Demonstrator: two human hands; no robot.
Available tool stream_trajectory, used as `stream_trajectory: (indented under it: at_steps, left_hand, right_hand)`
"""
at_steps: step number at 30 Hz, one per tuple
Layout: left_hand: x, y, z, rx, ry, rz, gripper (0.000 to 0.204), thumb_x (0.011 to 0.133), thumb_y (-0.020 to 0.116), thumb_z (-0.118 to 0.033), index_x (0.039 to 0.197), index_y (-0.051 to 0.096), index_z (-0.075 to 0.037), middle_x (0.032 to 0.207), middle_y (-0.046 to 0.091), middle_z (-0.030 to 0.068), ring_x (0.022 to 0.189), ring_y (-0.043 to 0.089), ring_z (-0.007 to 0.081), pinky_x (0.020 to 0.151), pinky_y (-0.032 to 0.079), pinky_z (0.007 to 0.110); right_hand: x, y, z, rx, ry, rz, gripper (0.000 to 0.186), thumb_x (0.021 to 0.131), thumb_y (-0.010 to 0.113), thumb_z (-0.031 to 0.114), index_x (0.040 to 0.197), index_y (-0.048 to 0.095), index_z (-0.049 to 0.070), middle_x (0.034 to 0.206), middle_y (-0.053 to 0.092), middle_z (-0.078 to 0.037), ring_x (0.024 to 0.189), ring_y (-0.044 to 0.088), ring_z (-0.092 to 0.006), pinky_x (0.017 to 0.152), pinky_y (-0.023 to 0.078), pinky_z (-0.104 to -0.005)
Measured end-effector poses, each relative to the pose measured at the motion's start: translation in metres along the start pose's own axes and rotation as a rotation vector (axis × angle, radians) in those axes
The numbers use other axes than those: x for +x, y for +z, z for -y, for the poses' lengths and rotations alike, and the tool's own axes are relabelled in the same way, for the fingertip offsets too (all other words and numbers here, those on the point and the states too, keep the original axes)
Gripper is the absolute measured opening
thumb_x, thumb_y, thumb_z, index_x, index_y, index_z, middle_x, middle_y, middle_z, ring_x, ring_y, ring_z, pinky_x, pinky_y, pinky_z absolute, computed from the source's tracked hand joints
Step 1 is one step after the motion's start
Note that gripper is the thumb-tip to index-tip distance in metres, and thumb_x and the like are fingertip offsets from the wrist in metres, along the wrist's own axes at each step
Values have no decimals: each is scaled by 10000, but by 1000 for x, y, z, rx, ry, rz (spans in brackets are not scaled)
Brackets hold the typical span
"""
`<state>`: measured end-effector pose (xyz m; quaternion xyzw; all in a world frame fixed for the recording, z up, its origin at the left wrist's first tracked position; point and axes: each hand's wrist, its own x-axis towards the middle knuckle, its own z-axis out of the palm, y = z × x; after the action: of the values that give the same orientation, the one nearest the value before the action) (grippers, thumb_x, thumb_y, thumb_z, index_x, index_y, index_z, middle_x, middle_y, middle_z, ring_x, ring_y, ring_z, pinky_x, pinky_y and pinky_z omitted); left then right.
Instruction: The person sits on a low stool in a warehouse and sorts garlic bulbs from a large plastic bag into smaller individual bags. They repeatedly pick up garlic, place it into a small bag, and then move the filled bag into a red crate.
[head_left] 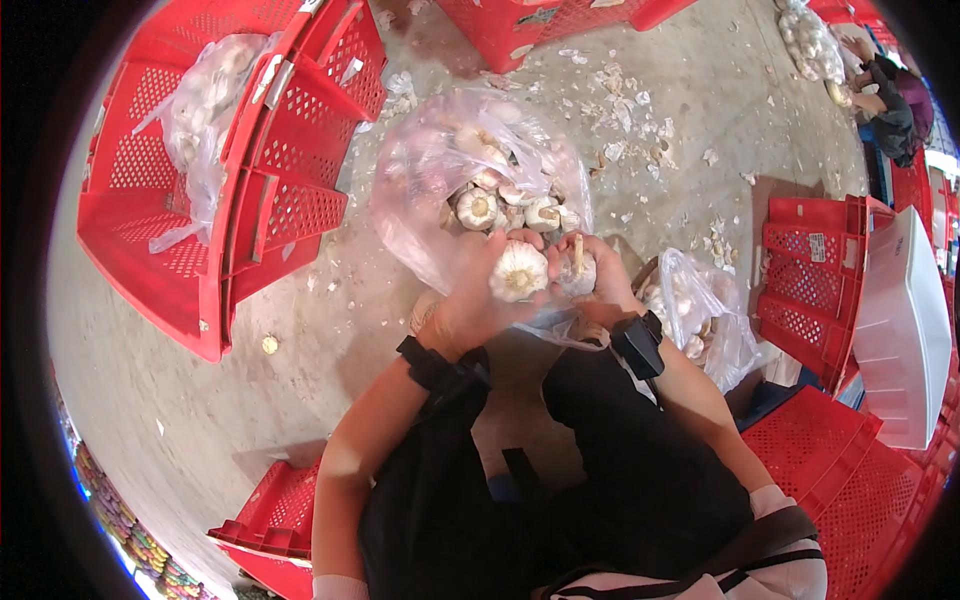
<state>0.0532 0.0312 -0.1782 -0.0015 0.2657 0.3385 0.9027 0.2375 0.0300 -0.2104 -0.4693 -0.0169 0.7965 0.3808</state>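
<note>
A whole white garlic bulb (520,271) sits in the fingers of my left hand (470,298), its round base turned up. Close beside it, my right hand (610,278) grips another garlic bulb (577,270) with a short stalk standing up. Just beyond both hands, a large clear plastic bag (412,190) lies open on the floor. Several loose bulbs, such as one garlic bulb (477,209), show in its mouth. To the right of my right hand rests a smaller plastic bag (728,345) with garlic inside.
At the left stands a red perforated crate (225,290) holding bagged garlic (205,110). More red crates are at the far edge (540,30), right (810,290) and lower left (270,510). Papery skins (630,115) litter the floor. A person (890,110) handles garlic at the far right.
</note>
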Motion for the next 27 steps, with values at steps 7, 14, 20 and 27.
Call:
stream_trajectory:
  at_steps: [7, 14, 20, 27]
  left_hand:
    - [6, -3, 4, 158, 68, 24, 304, 914, 437, -410, 940, 521, -118, 864, 535, 94, 660, 501, 157, 511, 374, 239]
    - [33, -43, 26, 1244, 494, -208, 276, 891, 530, -217, 1059, 487, -2, 989, 524, 157, 903, 513, 250, 797, 424, 315]
    - [61, -65, 53, 1650, 432, -194, 639, 815, 618, -195, 1291, 262, 39, 1247, 337, 299, 1138, 387, 422, 947, 357, 431]
    - [51, -75, 66, 1744, 202, -82, 911, 746, 688, -288, 1369, 100, 25, 1302, 252, 342, 1203, 306, 520, 1002, 329, 470]
  right_hand:
    - [39, -51, -27, -1018, -524, -167, 121, 837, 544, 131, 847, 576, 15, 841, 584, -99, 709, 555, -216, 653, 444, -311]
    - [37, -63, -25, -1460, -881, -239, 210, 771, 568, 44, 970, 515, 2, 957, 489, -193, 913, 488, -375, 781, 420, -403]
    - [49, -39, 3, -1748, -829, -303, 441, 697, 595, 20, 1115, 454, 29, 1135, 466, -201, 1009, 487, -390, 834, 427, -437]
    - [74, -63, 32, -1691, -757, -119, 434, 728, 603, 42, 1144, 480, 46, 1100, 532, -165, 962, 540, -332, 844, 442, -399]
